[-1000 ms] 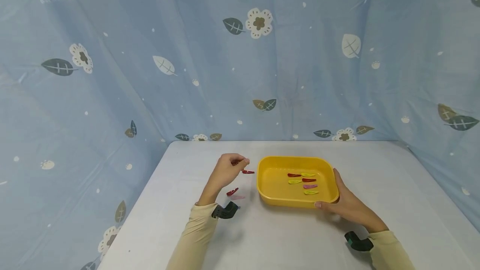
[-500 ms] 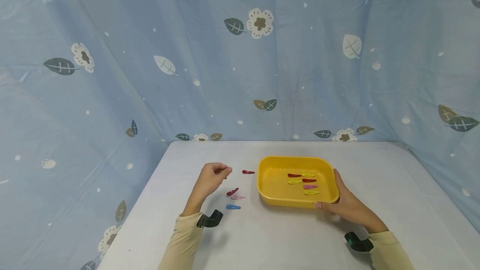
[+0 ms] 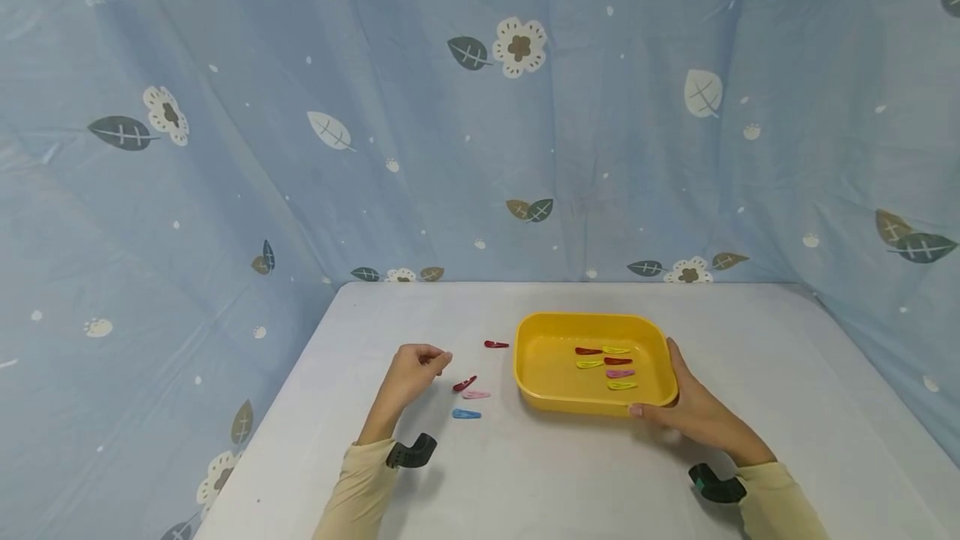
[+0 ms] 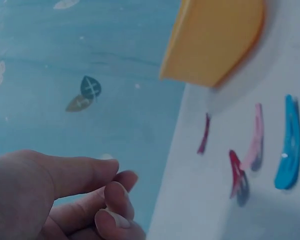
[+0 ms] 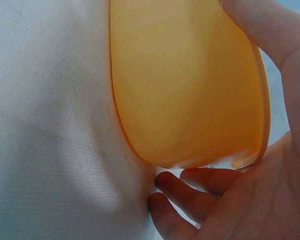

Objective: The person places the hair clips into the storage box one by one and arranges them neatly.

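Observation:
My left hand (image 3: 411,372) hovers above the left part of the table, its fingers loosely curled and nothing visible between them. In the left wrist view, the thumb and fingertips (image 4: 119,197) lie close together. To its right are two dark red snap hair clips, one (image 3: 496,344) near the tray and another (image 3: 464,383) closer to the hand, plus a pink hair clip (image 3: 476,395) and a blue hair clip (image 3: 466,413). My right hand (image 3: 693,407) grips the near right corner of a yellow tray (image 3: 547,403), thumb on its near side. Its fingers (image 5: 195,197) lie along the right end.
Inside the tray are several hair clips: red (image 3: 618,361), yellow (image 3: 622,386) and pink (image 3: 620,373). The white table (image 3: 570,482) ends at a blue patterned curtain (image 3: 600,148) behind and on the left.
My left hand has drawn back left and toward me from beside the far red clip, uncovering the blue clip. The right hand, tray and clips have stayed put.

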The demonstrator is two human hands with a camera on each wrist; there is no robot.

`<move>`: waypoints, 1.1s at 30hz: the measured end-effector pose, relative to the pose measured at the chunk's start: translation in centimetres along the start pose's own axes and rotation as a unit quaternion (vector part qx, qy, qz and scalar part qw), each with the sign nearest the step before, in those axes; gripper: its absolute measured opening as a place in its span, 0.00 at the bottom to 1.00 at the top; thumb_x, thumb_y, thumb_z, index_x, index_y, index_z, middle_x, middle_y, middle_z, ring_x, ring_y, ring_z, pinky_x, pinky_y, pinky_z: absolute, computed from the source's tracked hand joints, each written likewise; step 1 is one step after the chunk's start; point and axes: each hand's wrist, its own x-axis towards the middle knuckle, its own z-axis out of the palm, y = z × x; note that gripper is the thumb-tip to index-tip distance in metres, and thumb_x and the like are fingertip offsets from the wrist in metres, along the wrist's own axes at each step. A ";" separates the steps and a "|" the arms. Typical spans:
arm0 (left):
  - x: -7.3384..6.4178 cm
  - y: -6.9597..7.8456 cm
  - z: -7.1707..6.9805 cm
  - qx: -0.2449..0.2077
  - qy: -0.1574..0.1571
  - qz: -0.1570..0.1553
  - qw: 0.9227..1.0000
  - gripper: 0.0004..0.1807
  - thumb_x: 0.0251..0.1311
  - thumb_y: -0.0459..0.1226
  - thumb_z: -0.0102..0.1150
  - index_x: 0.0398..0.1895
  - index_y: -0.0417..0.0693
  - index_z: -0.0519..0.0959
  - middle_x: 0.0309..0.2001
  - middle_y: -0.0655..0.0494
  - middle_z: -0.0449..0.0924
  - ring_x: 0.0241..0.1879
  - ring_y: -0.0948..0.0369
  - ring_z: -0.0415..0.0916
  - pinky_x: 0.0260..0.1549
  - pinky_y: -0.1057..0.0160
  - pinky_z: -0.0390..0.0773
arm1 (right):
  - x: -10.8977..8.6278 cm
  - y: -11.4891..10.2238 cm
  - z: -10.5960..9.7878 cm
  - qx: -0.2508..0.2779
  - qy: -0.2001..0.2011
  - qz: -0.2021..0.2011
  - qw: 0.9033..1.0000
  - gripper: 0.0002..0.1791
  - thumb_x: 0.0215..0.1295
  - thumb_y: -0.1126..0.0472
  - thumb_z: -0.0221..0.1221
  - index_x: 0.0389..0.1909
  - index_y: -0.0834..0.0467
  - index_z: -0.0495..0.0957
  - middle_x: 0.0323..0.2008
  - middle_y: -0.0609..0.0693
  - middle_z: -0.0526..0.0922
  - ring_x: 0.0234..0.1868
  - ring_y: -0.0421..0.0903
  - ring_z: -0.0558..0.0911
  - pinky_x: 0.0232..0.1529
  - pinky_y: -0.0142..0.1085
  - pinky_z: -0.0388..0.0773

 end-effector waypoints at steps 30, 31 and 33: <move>-0.8 -3.0 2.0 0.056 -0.047 -0.042 0.996 0.13 0.66 0.41 0.65 0.31 0.39 0.88 0.22 0.55 0.80 0.24 0.62 0.69 0.25 0.64 0.67 | -0.2 -0.4 -0.1 -0.012 -0.004 0.020 1.000 0.77 0.58 0.40 0.72 0.80 0.60 0.17 0.81 0.74 0.39 0.78 0.75 0.54 0.70 0.74 0.55; -0.8 -3.0 2.0 0.055 -0.050 -0.046 0.996 0.13 0.66 0.41 0.65 0.31 0.39 0.88 0.22 0.55 0.80 0.24 0.62 0.69 0.25 0.64 0.68 | -0.2 -0.3 -0.1 -0.010 -0.002 0.015 1.000 0.76 0.58 0.41 0.72 0.80 0.59 0.17 0.81 0.74 0.40 0.78 0.74 0.54 0.70 0.74 0.55; -0.9 -2.9 2.1 0.052 -0.053 -0.055 0.996 0.13 0.65 0.41 0.66 0.31 0.39 0.88 0.23 0.55 0.80 0.25 0.61 0.69 0.26 0.64 0.68 | -0.2 -0.2 -0.2 -0.005 -0.001 0.006 1.000 0.76 0.59 0.42 0.72 0.80 0.58 0.17 0.81 0.73 0.41 0.78 0.73 0.56 0.71 0.73 0.55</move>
